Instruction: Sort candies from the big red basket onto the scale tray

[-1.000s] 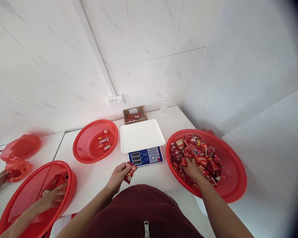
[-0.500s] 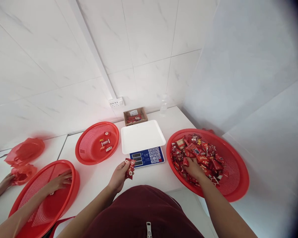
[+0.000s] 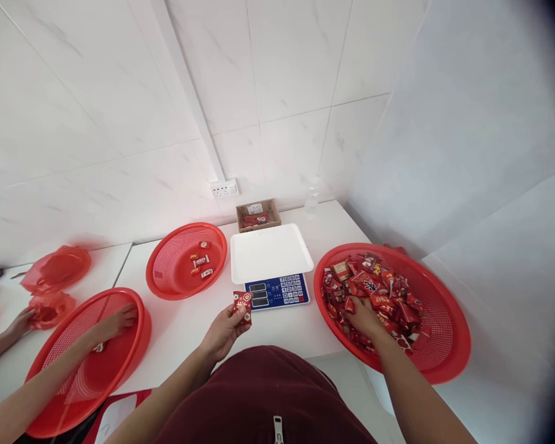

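Pinching a red packet (image 3: pixel 242 306), left grip (image 3: pixel 222 333) has turned it straighter; right grip (image 3: pixel 364 317), hold unclear.

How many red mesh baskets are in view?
3: the left basket, around a co-worker's hand; the middle basket, left of the scale; the right basket, around the person's right hand. Others may be hidden.

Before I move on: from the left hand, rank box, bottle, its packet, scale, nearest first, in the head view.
From the left hand:
1. Packet: in its grip.
2. Scale: just ahead, rightward.
3. Box: behind the scale.
4. Bottle: rear right.
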Tool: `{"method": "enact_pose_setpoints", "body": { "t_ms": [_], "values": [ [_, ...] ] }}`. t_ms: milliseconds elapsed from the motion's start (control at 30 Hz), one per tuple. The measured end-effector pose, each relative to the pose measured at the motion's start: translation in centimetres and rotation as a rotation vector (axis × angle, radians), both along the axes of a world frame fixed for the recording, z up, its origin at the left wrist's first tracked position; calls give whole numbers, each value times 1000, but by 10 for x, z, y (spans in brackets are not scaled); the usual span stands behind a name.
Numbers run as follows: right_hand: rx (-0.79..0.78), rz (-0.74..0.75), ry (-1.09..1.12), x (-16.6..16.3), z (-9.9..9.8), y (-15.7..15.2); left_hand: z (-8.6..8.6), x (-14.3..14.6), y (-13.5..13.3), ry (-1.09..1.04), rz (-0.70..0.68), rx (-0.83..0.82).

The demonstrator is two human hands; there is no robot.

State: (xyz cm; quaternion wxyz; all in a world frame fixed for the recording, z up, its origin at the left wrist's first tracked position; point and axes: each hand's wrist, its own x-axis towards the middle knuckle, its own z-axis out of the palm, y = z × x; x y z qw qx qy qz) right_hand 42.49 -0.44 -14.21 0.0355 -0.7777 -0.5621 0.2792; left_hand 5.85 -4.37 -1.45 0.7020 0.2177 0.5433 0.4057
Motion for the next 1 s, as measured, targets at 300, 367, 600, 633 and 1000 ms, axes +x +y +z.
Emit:
{"method": "enact_pose_setpoints", "body": {
  "t_ms": [300, 367, 600, 633, 1000],
  "values": [
    [25, -2, 5, 0, -1, -1, 8, 2, -4, 70, -38, 72],
    [32, -5, 14, 0, -2, -2, 11, 3, -3, 88, -58, 107],
    [94, -35, 51, 3, -9, -1, 8, 5, 7, 26, -74, 75],
    [105, -35, 57, 5, -10, -1, 7, 5, 8, 24, -75, 76],
    [286, -155, -187, -14, 31, -12, 9, -1, 12, -26, -71, 7]
  ]
}}
